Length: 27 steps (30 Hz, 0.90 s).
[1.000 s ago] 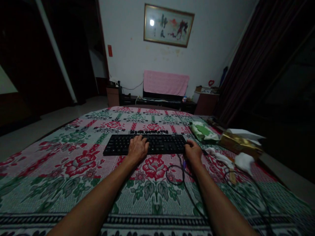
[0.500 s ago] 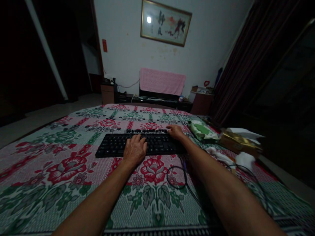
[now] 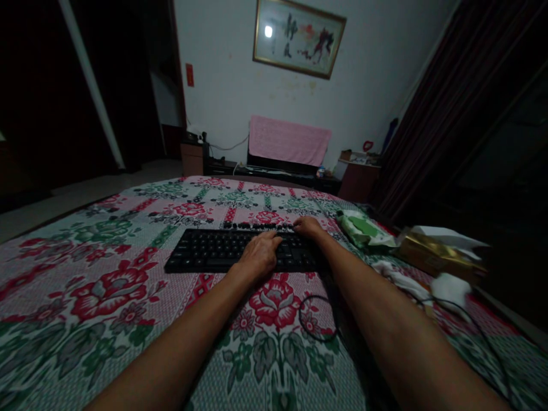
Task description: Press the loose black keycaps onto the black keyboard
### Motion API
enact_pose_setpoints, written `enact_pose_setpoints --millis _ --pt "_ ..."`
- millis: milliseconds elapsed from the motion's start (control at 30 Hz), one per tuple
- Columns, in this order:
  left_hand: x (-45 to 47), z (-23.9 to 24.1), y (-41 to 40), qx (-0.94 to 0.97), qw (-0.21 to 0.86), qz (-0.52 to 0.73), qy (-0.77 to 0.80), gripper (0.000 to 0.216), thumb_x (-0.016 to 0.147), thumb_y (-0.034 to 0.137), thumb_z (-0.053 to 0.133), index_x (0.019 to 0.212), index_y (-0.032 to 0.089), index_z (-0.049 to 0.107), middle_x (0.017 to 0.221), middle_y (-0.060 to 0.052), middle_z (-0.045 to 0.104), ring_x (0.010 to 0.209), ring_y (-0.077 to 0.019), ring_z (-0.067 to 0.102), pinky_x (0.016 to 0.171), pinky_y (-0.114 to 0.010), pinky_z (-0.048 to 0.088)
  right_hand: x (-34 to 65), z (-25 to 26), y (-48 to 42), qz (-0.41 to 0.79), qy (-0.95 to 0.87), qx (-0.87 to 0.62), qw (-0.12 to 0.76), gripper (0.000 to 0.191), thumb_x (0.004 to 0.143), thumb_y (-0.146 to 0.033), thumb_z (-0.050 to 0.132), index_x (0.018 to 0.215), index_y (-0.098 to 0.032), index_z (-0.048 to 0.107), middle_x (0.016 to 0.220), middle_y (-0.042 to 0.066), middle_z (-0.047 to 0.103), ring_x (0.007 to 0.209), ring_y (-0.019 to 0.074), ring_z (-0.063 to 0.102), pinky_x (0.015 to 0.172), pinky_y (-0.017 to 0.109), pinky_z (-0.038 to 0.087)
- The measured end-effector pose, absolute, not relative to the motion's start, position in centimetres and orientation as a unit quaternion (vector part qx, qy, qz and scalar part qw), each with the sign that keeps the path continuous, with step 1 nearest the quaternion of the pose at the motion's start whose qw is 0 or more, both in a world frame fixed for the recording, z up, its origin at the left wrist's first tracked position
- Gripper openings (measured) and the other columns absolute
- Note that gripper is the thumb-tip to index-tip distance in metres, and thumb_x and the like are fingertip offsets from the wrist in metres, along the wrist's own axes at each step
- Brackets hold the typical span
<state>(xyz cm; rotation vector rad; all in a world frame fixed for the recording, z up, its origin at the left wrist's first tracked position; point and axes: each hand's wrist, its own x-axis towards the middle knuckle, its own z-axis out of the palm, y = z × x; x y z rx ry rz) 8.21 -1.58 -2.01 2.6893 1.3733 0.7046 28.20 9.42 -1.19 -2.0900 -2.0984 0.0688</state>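
Observation:
A black computer keyboard [image 3: 205, 251] lies flat on the flowered cloth. Along its far edge runs a row of small black pieces [image 3: 257, 226] that look like loose keycaps. My left hand [image 3: 260, 252] rests over the keys right of the middle, fingers stretched out and partly apart, pointing right; the keys under it are hidden. At the right end of the row, beyond the keyboard, is my right hand [image 3: 309, 227], its fingertips bent together on what seems to be a keycap. My right forearm covers the keyboard's right end.
A black cable [image 3: 301, 317] loops on the flowered cloth [image 3: 145, 342] near me. To the right lie a green tissue pack [image 3: 363, 228], a golden box [image 3: 436, 254] and crumpled white tissue [image 3: 451, 291]. A pink towel [image 3: 289, 140] covers a screen at the far wall.
My left hand has slid right along the keyboard. My right hand's outstretched finger has drawn in towards the thumb at the row's end. The view has shifted slightly.

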Motion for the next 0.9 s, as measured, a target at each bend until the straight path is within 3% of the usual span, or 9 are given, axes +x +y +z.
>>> enact_pose_setpoints --millis 100,233,300,467,733,900 --pt "9.3 -2.0 -1.7 0.856 0.014 0.24 0.457 0.035 0.081 0.017 0.038 0.108 0.02 0.059 0.119 -0.007 0.054 0.11 -0.0182 0.048 0.095 -0.031 0.038 28.4 -1.0 8.6 0.005 -0.69 -0.713 0.126 0.024 0.073 -0.022 0.051 0.087 -0.017 0.07 0.091 0.007 0.069 0.089 0.0181 0.061 0.076 0.021 0.042" --pt "9.7 -2.4 -2.2 0.848 -0.004 0.258 0.464 0.032 0.083 0.02 0.037 0.106 0.019 0.06 0.116 -0.007 0.055 0.111 -0.0186 0.046 0.097 -0.032 0.036 29.0 -0.5 6.4 -0.014 -0.687 -0.695 0.212 0.033 0.081 -0.025 0.041 0.104 -0.017 0.063 0.103 0.004 0.066 0.093 0.0141 0.059 0.081 0.022 0.043" --pt "9.6 -2.5 -2.4 0.848 -0.002 0.254 0.466 0.032 0.083 0.02 0.038 0.105 0.02 0.06 0.115 -0.007 0.055 0.11 -0.0186 0.046 0.096 -0.032 0.036 29.2 -0.3 5.3 0.043 -0.705 -0.64 0.304 0.03 0.076 -0.025 0.048 0.1 -0.017 0.065 0.098 0.003 0.068 0.089 0.0147 0.061 0.081 0.025 0.045" --pt "9.6 -2.4 -2.5 0.85 -0.002 0.248 0.464 0.032 0.083 0.02 0.037 0.106 0.02 0.06 0.116 -0.006 0.054 0.109 -0.0189 0.046 0.095 -0.032 0.036 29.6 -1.1 3.8 0.123 -0.709 -0.595 0.358 0.027 0.069 -0.023 0.057 0.094 -0.018 0.066 0.094 0.003 0.069 0.088 0.0164 0.062 0.084 0.029 0.046" --pt "8.9 -2.2 -2.3 0.81 -0.045 0.255 0.527 0.033 0.083 0.037 0.041 0.106 0.02 0.058 0.121 -0.009 0.049 0.117 -0.0258 0.036 0.097 -0.042 0.029 29.9 -1.6 2.8 0.04 -0.727 -0.613 0.306 0.025 0.078 -0.029 0.05 0.097 -0.019 0.063 0.096 0.004 0.066 0.089 0.016 0.059 0.082 0.028 0.043" --pt "7.8 -2.2 -1.4 0.791 -0.031 0.216 0.572 0.054 0.078 0.058 0.038 0.112 0.02 0.054 0.124 -0.012 0.046 0.118 -0.0306 0.034 0.095 -0.047 0.027 29.5 -1.6 2.5 0.051 -0.756 -0.586 0.287 0.022 0.078 -0.026 0.048 0.093 -0.018 0.063 0.089 0.003 0.067 0.082 0.0149 0.059 0.076 0.026 0.044"
